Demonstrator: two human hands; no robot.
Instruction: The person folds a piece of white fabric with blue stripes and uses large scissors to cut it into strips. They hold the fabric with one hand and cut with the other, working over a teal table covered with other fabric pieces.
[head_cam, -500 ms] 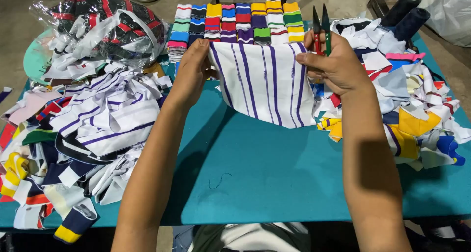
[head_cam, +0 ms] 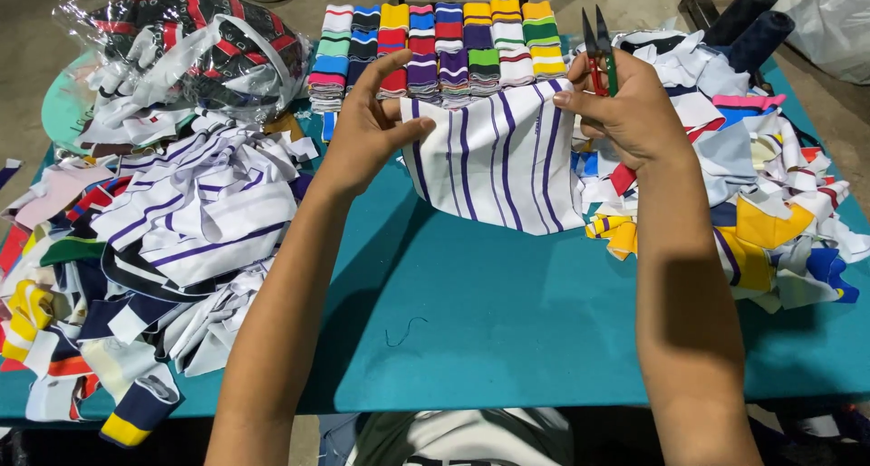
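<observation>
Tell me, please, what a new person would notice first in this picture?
First, the two hands at the centre: the left hand and right hand hold up a white cloth with purple stripes over the teal table, and the right hand also holds small snips. Behind it lies a neat row of folded bands in many colours. Loose scraps are piled on both sides.

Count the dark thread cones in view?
2. Both stand at the table's far right corner: one thread cone with a pale top, the second cone just right of it and nearer. More may be hidden behind the fabric scraps.
</observation>
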